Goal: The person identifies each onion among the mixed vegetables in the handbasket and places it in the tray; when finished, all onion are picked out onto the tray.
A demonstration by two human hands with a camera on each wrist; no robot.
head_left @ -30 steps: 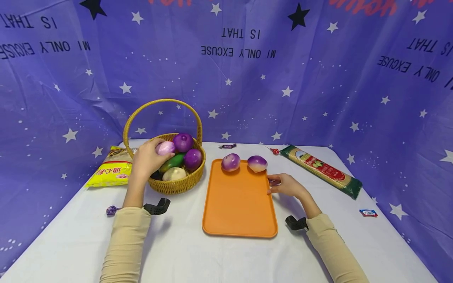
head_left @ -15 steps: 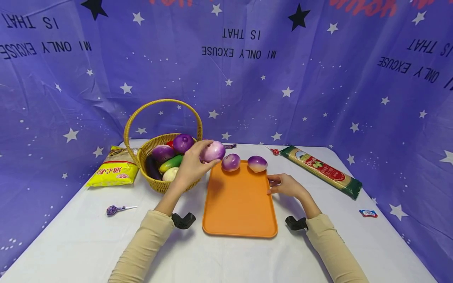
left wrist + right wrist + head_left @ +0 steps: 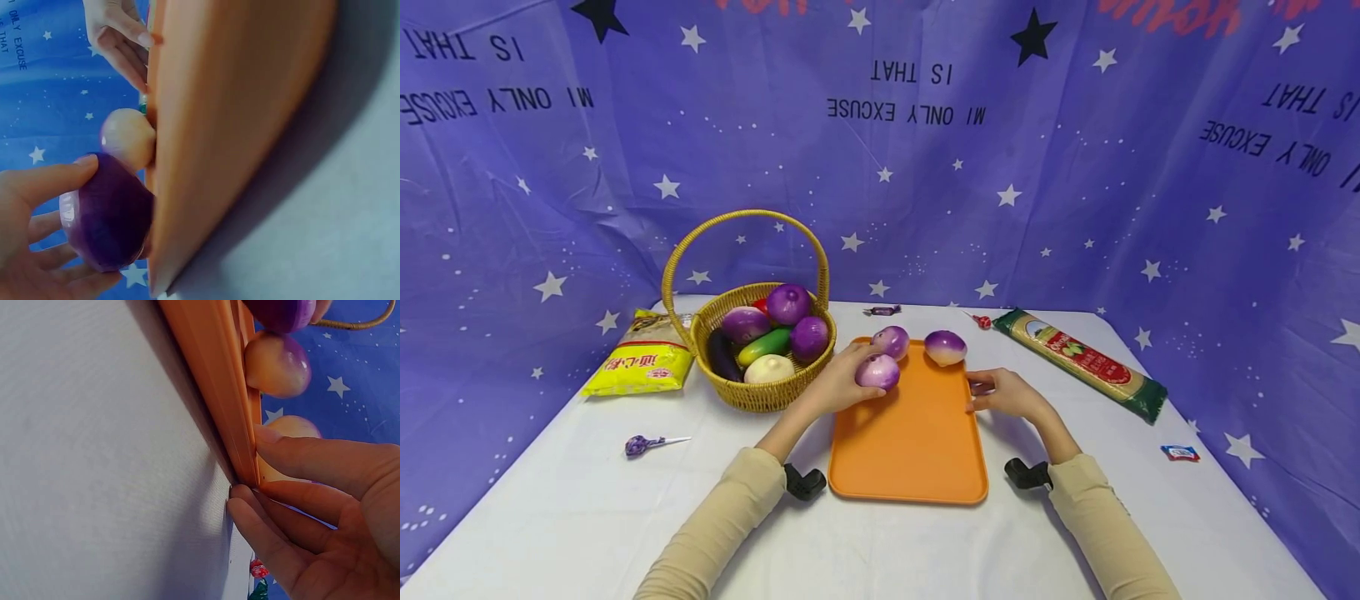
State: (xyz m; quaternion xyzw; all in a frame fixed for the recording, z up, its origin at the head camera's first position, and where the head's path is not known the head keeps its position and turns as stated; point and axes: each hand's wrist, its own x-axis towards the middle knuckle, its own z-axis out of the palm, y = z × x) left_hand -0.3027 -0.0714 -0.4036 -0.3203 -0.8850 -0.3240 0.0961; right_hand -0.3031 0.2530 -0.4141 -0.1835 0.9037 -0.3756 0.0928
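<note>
My left hand (image 3: 841, 383) grips a purple onion (image 3: 877, 372) low over the upper left of the orange tray (image 3: 910, 442); in the left wrist view, thumb and fingers curl round the onion (image 3: 112, 215). Just behind it on the tray lies a second purple-and-white onion (image 3: 892, 342), partly covered. A third onion (image 3: 945, 347) sits at the tray's far right corner. My right hand (image 3: 1007, 393) pinches the tray's right rim; in the right wrist view its thumb lies over the rim (image 3: 231, 412) and the fingers are at its outer side.
Left of the tray stands a wicker basket (image 3: 775, 396) with onions, an eggplant (image 3: 722, 354) and other vegetables. A yellow bag (image 3: 640, 362) and a lollipop (image 3: 638, 446) lie farther left. Right are a noodle packet (image 3: 1082, 360), a red lollipop (image 3: 982, 321) and a small candy (image 3: 1181, 452).
My left hand has lifted an onion out of the basket, carried it right and lowered it over the tray. The right hand has stayed at the tray's rim.
</note>
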